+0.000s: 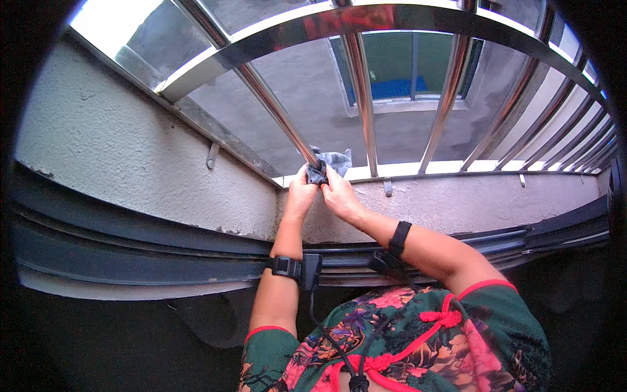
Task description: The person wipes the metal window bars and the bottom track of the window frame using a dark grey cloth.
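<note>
Both my arms reach forward over the window track to the foot of a shiny metal bar [277, 112]. A grey cloth [336, 160] is bunched around the bar's lower end. My left hand [301, 195] grips the cloth from the left side, its fingers closed. From the right, my right hand [339, 196] closes on the same cloth, thumb side toward the bar. The two hands nearly touch each other. Part of the cloth sticks out loose beyond the right hand. Folds of cloth hide some fingertips.
More upright bars [363, 108] stand to the right, joined by a curved metal rail [405, 18] above. A rough pale ledge [144, 144] and a dark window track [130, 242] lie nearer me. Small metal brackets [212, 155] jut from the ledge. Beyond is a grey wall with a window [392, 65].
</note>
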A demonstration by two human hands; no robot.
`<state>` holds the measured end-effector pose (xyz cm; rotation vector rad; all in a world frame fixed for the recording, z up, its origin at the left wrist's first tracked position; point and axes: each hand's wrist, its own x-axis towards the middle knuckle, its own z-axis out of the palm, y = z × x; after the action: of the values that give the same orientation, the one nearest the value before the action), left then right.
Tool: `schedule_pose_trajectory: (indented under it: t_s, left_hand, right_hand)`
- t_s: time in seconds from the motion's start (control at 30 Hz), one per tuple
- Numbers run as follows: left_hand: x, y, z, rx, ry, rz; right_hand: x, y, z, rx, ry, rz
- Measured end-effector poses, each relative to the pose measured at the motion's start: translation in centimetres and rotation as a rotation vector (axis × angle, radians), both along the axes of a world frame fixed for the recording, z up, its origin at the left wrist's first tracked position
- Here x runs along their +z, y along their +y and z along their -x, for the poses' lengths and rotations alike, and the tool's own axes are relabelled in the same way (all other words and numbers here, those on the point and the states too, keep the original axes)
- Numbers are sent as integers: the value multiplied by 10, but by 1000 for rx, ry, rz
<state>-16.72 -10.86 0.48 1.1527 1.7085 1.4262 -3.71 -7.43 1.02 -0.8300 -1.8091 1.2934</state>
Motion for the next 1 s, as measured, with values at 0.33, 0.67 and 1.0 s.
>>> schedule_pose_trajectory:
  t_s: [0.33, 0.67, 1.0]
  left_hand:
    - [23, 10, -46, 359, -321, -236]
    - [165, -6, -35, 126, -175, -278]
    - [26, -7, -32, 312, 394, -39]
  right_hand:
    - [32, 32, -3, 54, 77, 10]
    - [142, 43, -10, 8, 113, -320]
    - [-4, 32, -10, -29, -151, -214]
